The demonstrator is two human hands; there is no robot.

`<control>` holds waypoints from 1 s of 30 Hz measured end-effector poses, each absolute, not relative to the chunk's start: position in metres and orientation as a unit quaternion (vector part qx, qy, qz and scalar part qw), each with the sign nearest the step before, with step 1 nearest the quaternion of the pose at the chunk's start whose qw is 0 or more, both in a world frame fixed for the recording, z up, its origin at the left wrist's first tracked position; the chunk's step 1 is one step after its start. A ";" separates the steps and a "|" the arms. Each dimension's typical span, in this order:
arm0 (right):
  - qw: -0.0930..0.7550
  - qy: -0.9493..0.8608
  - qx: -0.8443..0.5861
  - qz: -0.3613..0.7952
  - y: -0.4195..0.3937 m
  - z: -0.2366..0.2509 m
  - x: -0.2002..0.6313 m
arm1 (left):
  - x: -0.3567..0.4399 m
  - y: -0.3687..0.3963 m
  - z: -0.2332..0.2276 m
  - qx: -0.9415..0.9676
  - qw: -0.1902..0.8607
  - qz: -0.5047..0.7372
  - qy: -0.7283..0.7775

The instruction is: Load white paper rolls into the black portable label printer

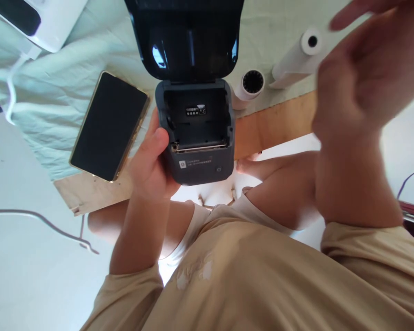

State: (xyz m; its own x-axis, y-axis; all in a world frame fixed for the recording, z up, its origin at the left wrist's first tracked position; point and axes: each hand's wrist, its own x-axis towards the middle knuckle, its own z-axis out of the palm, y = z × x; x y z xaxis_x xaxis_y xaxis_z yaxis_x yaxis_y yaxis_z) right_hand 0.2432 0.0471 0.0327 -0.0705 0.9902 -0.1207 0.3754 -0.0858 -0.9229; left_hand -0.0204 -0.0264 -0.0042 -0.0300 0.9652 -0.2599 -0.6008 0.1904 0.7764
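Observation:
My left hand (150, 158) grips a small dark grey label printer (203, 165) by its left side, thumb on the edge. The printer's black lid (189, 41) is raised, so its roll compartment shows with nothing but a printed sticker inside. My right hand (355, 78) is lifted at the upper right, slightly blurred and partly cut off by the frame. One finger of it stretches out, apart from the rest, and no held thing shows. Left of that hand stand a white paper roll (295, 59) and a shorter roll with a dark toothed core (250, 87).
A phone (108, 126) with a dark screen and gold rim lies left of the printer. At the upper left is a white device (48, 23) with a white cable. A pale green cloth (89, 50) covers the table, whose bare wooden edge (276, 122) faces my legs.

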 end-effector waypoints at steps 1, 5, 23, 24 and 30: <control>0.356 -0.631 -0.558 0.404 0.043 0.032 0.237 | -0.020 -0.027 -0.003 0.226 0.658 0.595 0.402; 0.265 -0.802 -0.471 0.255 0.036 0.019 0.209 | -0.018 -0.028 0.000 0.223 0.668 0.601 0.377; 0.418 -0.532 -0.491 0.549 0.026 0.020 0.188 | -0.019 -0.030 -0.003 0.254 0.615 0.624 0.411; 0.417 -0.477 -0.487 0.601 0.025 0.021 0.186 | -0.018 -0.030 -0.002 0.256 0.619 0.623 0.405; 0.421 -0.451 -0.469 0.632 0.023 0.021 0.185 | -0.016 -0.029 0.000 0.258 0.603 0.630 0.415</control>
State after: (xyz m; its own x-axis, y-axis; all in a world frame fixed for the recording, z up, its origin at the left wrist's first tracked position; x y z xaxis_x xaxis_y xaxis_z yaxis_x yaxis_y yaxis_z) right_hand 0.1847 0.0226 0.0212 -0.2060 0.9551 -0.2128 -0.1088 -0.2384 -0.9650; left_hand -0.0155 -0.0292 -0.0002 -0.1396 0.9744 -0.1760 -0.5468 0.0723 0.8342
